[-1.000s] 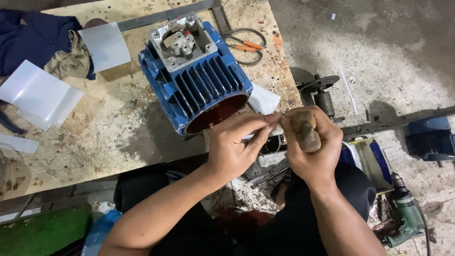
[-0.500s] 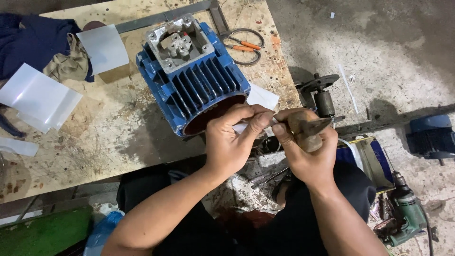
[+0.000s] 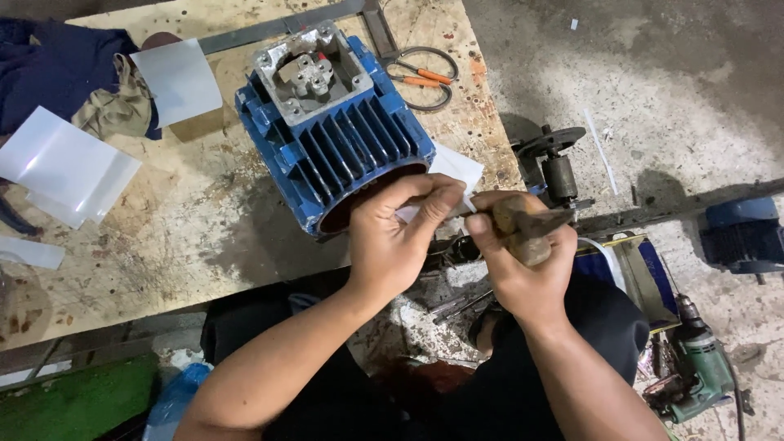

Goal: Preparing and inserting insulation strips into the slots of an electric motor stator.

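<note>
White paper sheets (image 3: 65, 167) lie on the left of the wooden tabletop (image 3: 163, 245), next to a dark blue cloth (image 3: 49, 65). A blue motor housing (image 3: 335, 139) with fins sits in the middle. Scissors with orange handles (image 3: 420, 77) lie behind it. Just in front of the housing, the left hand (image 3: 400, 245) is closed, pinching a small white strip (image 3: 469, 204) with its fingertips. The right hand (image 3: 523, 261) is wrapped tight around rusty brown pliers (image 3: 523, 229), touching the strip. A green drill (image 3: 702, 367) lies on the floor at the right.

Orange-handled scissors (image 3: 425, 77), green drill (image 3: 702, 367), white sheets (image 3: 69, 167).
</note>
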